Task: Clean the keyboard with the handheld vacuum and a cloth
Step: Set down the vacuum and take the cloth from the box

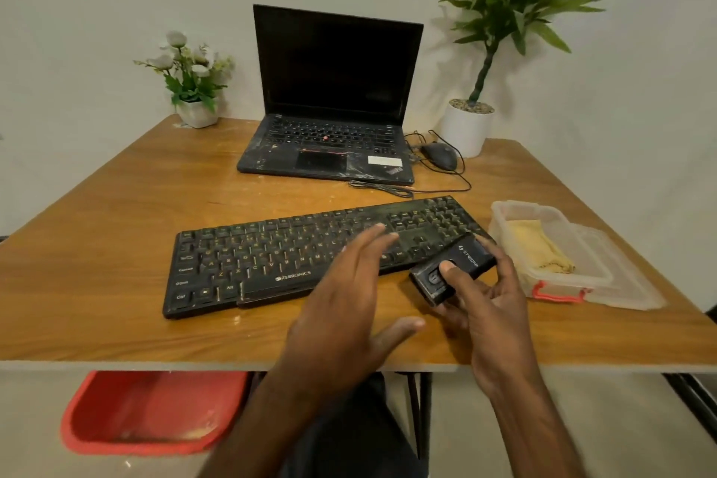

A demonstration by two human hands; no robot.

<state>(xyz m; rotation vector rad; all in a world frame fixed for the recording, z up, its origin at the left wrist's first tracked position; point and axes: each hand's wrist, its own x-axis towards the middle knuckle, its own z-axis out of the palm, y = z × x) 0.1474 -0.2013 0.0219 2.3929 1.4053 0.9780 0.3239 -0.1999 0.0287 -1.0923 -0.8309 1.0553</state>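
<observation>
Head camera: a person's left hand (341, 307) hovers with fingers straight and spread, the fingertips over the right-centre keys of a black full-size keyboard (252, 256); whether they touch the keys cannot be told. The keyboard lies at a slant on a wooden table (116, 229), stretching away to the left of that hand, its keys dusty with yellowed legends and the white name ZEBRONICS on its front edge. Just to the right, the right hand (485, 307) grips a small black boxy handheld vacuum (473, 254) with white lettering on its top, fingers curled beneath it and the thumb pressed on its upper face; the vacuum's far end sits at the keyboard's near right corner. Beyond the right hand to the right, a crumpled yellow cloth (535, 244) lies in an open clear plastic container (566, 279) with a red latch. Farther ahead of both hands stands an open black laptop (333, 89).
</observation>
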